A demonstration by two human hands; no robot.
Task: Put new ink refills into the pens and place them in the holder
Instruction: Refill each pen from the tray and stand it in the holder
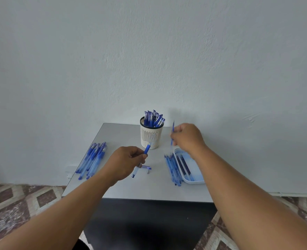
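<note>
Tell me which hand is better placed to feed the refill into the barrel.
Right. The right hand already pinches a refill, raised beside the holder. The left hand grips the pen barrel, so it likely just steadies.

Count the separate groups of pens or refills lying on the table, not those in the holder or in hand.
3: a pile of pens at the table's left, a row of refills right of centre, and refills in the white tray beside them.
</note>
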